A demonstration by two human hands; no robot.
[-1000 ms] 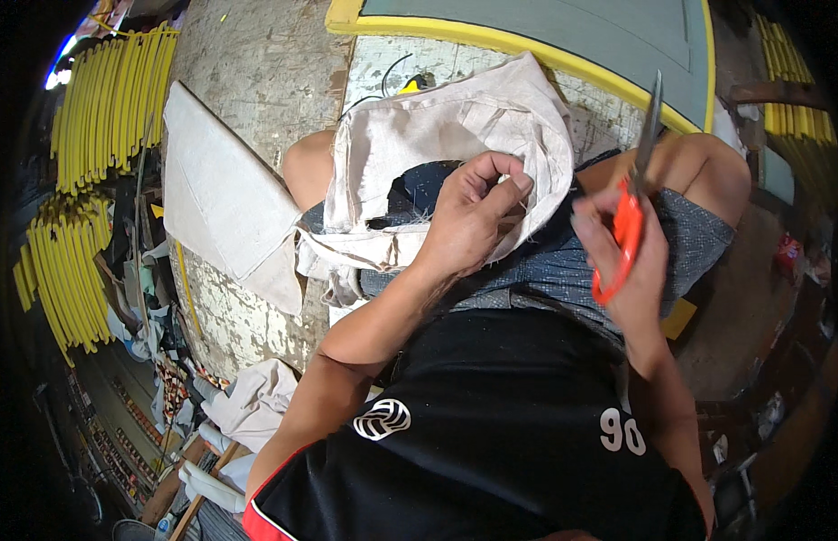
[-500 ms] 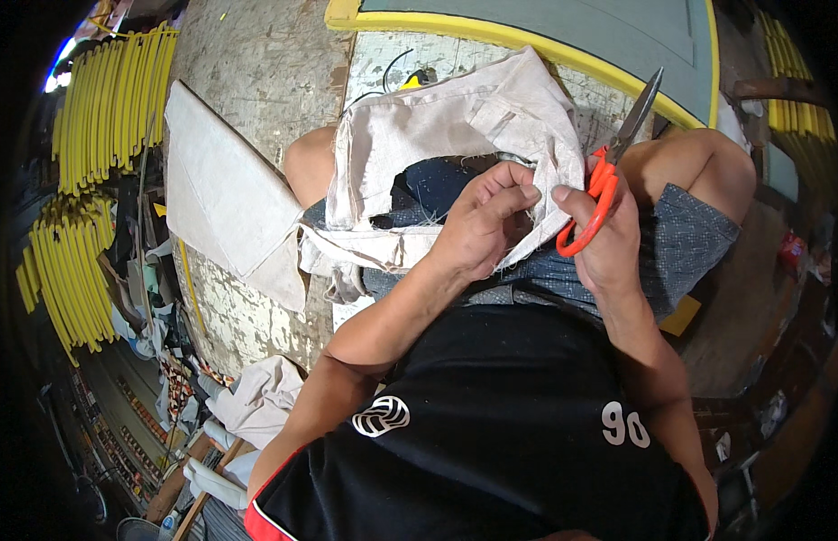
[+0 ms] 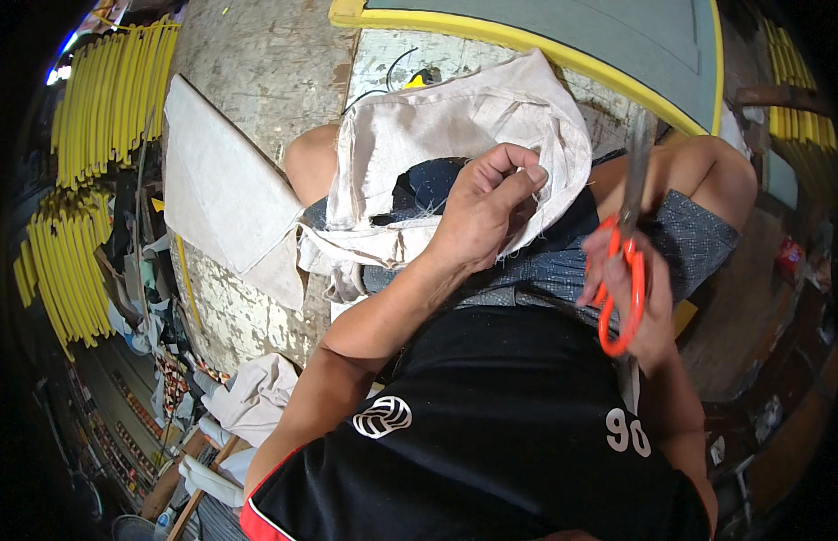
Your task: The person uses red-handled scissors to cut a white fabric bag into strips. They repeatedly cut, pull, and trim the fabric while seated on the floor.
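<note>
Beside worn boards [image 3: 256, 90], the curled left hand [image 3: 491, 207] pinches cream cloth [image 3: 446, 122] while the right hand [image 3: 651, 311] grasps scissors [image 3: 629, 221], blades forward.

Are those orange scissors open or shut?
The orange scissors look shut, or nearly: their blades show as one narrow strip beyond the right hand. Blur could hide a small gap.

The cloth [image 3: 419, 126] is bright and sharp. Just right of it, the scissors [image 3: 628, 225] and right hand [image 3: 655, 316] are blurred; farther right, the floor [image 3: 739, 298] is dim. Glare whitens 1 patch [image 3: 63, 74] far left of the cloth. Around it, all 4 corners are black.
</note>
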